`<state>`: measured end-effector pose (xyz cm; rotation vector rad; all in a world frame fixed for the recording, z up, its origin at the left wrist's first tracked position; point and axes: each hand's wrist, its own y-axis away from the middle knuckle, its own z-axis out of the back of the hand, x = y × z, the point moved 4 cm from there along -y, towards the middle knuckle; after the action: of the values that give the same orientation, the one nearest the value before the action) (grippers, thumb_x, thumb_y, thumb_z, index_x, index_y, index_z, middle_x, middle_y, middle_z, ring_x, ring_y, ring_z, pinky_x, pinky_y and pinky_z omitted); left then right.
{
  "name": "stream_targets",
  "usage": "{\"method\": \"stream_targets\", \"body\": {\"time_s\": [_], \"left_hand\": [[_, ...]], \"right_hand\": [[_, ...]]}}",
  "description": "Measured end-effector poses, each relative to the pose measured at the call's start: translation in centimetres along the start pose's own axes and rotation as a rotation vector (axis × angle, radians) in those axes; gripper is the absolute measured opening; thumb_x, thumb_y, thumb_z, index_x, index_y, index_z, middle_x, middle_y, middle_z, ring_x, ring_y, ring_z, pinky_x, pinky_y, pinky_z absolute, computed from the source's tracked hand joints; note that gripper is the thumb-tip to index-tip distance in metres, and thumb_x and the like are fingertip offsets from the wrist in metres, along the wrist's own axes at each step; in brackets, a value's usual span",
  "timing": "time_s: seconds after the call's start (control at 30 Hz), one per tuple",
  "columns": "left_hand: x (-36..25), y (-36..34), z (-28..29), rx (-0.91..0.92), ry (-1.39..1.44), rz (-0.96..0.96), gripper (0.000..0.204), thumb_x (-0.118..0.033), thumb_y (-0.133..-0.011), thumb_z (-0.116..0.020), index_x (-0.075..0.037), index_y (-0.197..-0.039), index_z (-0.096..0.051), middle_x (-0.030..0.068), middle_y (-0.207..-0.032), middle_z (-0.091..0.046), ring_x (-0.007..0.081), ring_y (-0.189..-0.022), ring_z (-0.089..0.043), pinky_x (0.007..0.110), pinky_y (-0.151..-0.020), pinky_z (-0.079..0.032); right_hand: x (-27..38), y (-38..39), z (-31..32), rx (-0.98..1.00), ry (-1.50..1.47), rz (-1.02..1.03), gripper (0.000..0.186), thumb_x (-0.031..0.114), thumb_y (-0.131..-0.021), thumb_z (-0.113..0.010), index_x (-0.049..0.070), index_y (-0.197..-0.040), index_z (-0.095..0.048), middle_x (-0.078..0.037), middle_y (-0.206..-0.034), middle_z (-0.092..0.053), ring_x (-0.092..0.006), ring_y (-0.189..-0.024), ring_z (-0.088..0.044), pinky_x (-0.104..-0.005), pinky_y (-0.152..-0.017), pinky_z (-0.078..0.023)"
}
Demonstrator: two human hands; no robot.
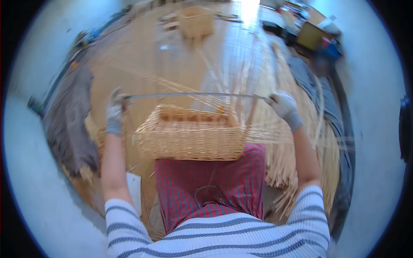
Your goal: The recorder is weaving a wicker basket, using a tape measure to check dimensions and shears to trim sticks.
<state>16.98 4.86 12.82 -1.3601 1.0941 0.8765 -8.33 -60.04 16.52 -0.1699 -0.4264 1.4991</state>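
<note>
A rectangular woven wicker basket point(192, 135) rests on my lap, over a red checked cloth point(211, 185). Above its far rim I stretch a long thin rod point(193, 95) level between both hands. My left hand point(115, 112), in a grey glove, grips the rod's left end. At the rod's right end is my right hand point(284, 107), also gloved and closed around it. Several loose upright cane strands point(245, 73) rise from the basket's far side and look blurred.
A heap of pale cane strips point(301, 150) lies on the floor to my right. Grey cloths point(69, 120) lie at the left and far right. Another wicker basket point(196, 21) stands far ahead. Boxes and clutter point(309, 30) sit at the upper right.
</note>
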Motion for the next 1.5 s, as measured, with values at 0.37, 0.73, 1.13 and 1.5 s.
{"method": "stream_targets", "body": {"time_s": [0.37, 0.73, 1.13, 1.5], "left_hand": [[0.6, -1.4, 2.3, 0.078, -0.020, 0.050, 0.033, -0.018, -0.102, -0.073, -0.005, -0.132, -0.073, 0.0063, -0.111, -0.077, 0.0201, -0.097, -0.075, 0.036, -0.089, -0.065], [-0.3, 0.8, 0.3, -0.030, 0.087, 0.036, 0.043, -0.036, -0.105, -0.067, -0.005, -0.136, -0.069, 0.0051, -0.107, -0.076, 0.0183, -0.091, -0.073, 0.034, -0.084, -0.064], [9.1, 8.3, 1.9, -0.207, -0.260, 0.228, 0.048, -0.058, -0.103, -0.065, -0.012, -0.089, -0.061, -0.0038, -0.071, -0.054, 0.0051, -0.044, -0.039, 0.027, -0.039, -0.031], [-7.1, 15.2, -5.5, -0.032, 0.014, 0.215, 0.045, -0.050, -0.109, -0.060, -0.013, -0.084, -0.054, -0.0063, -0.059, -0.037, 0.0061, -0.042, -0.031, 0.027, -0.038, -0.027]], "right_hand": [[-2.4, -0.4, -1.1, 0.084, -0.060, -0.125, 0.054, 0.061, -0.097, -0.066, 0.009, -0.097, -0.079, -0.013, -0.092, -0.077, -0.0343, -0.093, -0.072, -0.0469, -0.085, -0.055], [-1.2, 1.0, -2.5, 0.170, -0.077, -0.118, 0.042, 0.048, -0.103, -0.062, 0.008, -0.101, -0.074, -0.015, -0.087, -0.074, -0.0341, -0.088, -0.072, -0.0470, -0.081, -0.057], [15.0, 24.5, -6.9, 0.389, -0.676, 0.095, 0.039, 0.034, -0.096, -0.072, 0.012, -0.128, -0.066, -0.020, -0.111, -0.073, -0.0387, -0.105, -0.072, -0.0531, -0.094, -0.057], [4.8, -1.3, -8.6, -0.560, -1.317, -0.767, 0.041, 0.042, -0.100, -0.074, 0.001, -0.104, -0.074, 0.000, -0.073, -0.063, -0.0111, -0.066, -0.055, -0.0327, -0.060, -0.044]]}}
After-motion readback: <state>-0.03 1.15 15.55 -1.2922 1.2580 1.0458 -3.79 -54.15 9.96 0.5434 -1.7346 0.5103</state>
